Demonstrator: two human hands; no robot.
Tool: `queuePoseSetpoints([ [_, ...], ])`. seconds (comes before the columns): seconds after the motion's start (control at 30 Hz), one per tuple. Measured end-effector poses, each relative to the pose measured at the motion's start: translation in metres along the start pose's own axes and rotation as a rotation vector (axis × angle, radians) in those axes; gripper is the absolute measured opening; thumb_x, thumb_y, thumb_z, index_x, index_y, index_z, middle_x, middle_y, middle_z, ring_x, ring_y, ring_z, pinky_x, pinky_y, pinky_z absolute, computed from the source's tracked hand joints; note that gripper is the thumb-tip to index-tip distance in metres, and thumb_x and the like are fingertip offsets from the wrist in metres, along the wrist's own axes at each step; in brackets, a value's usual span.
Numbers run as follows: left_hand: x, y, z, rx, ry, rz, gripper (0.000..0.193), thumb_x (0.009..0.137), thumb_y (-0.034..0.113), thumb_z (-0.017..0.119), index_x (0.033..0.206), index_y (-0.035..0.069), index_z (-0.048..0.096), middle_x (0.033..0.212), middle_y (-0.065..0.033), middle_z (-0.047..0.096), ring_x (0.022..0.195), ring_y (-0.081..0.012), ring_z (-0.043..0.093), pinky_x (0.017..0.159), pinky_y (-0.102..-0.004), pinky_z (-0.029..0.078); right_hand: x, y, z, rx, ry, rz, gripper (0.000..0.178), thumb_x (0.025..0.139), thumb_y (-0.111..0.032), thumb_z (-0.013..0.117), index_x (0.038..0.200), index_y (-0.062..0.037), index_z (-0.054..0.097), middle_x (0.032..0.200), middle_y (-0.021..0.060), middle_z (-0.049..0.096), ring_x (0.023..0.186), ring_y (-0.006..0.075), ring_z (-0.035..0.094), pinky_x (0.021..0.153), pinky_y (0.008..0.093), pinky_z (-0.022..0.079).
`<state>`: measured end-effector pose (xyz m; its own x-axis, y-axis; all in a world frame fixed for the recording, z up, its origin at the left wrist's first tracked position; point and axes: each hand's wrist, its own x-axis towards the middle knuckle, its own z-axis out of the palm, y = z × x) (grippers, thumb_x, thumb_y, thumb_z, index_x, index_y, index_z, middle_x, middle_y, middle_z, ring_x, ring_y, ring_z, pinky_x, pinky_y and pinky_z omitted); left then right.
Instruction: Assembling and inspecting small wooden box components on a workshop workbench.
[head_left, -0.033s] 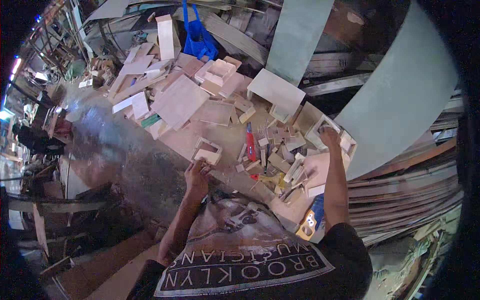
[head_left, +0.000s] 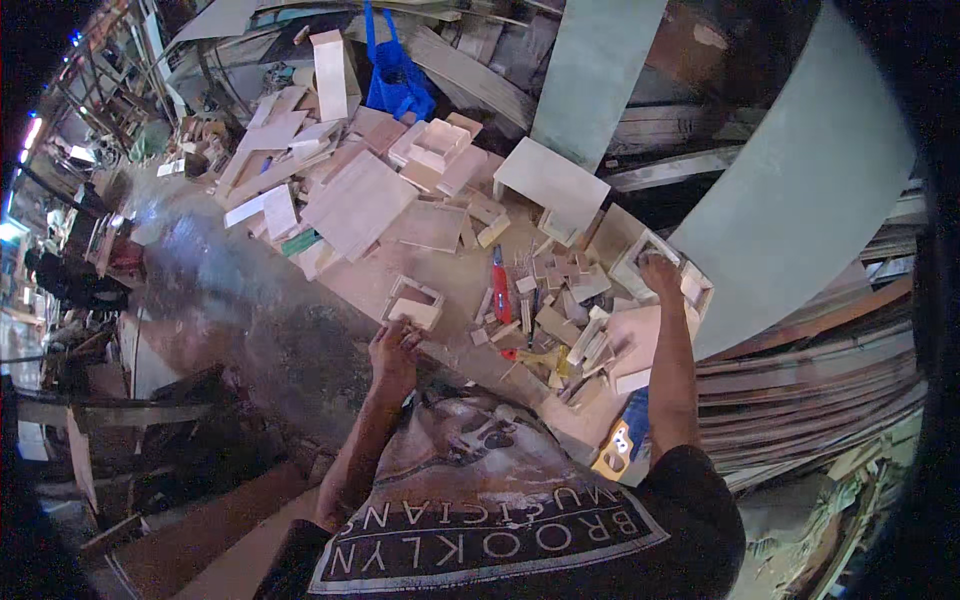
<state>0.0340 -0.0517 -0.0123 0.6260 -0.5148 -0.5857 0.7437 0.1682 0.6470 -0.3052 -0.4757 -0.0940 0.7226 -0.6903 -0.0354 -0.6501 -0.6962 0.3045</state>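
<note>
Near the front edge of the bench, my left hand (head_left: 395,352) has its fingers bent at the near side of a small open wooden box (head_left: 430,296). A pale flat piece of wood (head_left: 412,313) lies across that box, next to my fingertips. Farther right, my right arm is stretched out, and my right hand (head_left: 658,272) is closed at a larger open-sided wooden box (head_left: 692,287). Whatever its fingers hold, if anything, is hidden. Between my hands lie a red-handled tool (head_left: 501,290) and several small wood offcuts (head_left: 562,325).
Stacked boards (head_left: 360,205) and small boxes (head_left: 440,145) cover the bench's far left. A blue bag (head_left: 398,85) hangs behind them. A yellow-handled saw (head_left: 614,452) is by my right elbow. Large pale sheets (head_left: 800,190) lean at the right, above stacked planks (head_left: 800,385).
</note>
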Motion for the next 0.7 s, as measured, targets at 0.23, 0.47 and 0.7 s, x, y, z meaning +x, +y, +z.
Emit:
queuePoseSetpoints([
  [0.23,0.002,0.0,-0.005,0.011,-0.026,0.004,0.013,0.087,0.017,0.061,0.092,0.007,0.056,0.076,-0.0037,0.059,0.063,-0.0164,0.062,0.043,-0.0256,0.043,0.019,-0.005,-0.034,0.367,-0.273,0.098,0.044,0.091,-0.036,0.038,0.095,-0.0012,0.064,0.101,0.0226,0.062,0.095,0.0388,0.059,0.087,0.046,0.045],
  [0.47,-0.001,0.006,0.0,0.044,-0.024,-0.007,0.014,0.086,0.019,0.062,0.092,0.007,0.056,0.076,-0.0029,0.059,0.063,-0.0152,0.062,0.043,-0.0257,0.042,0.009,0.007,0.004,0.414,-0.188,0.227,0.045,0.089,-0.037,0.041,0.096,0.0026,0.062,0.1,0.0273,0.061,0.096,0.0419,0.058,0.087,0.0474,0.045],
  [0.7,0.005,0.013,-0.022,0.002,0.02,-0.019,0.017,0.087,0.02,0.062,0.093,0.005,0.058,0.076,-0.003,0.06,0.062,-0.013,0.06,0.043,-0.0254,0.042,0.003,-0.028,-0.053,0.298,-0.064,0.177,0.028,0.088,-0.026,0.045,0.091,-0.0028,0.06,0.095,0.0222,0.063,0.088,0.0431,0.06,0.078,0.0476,0.05],
])
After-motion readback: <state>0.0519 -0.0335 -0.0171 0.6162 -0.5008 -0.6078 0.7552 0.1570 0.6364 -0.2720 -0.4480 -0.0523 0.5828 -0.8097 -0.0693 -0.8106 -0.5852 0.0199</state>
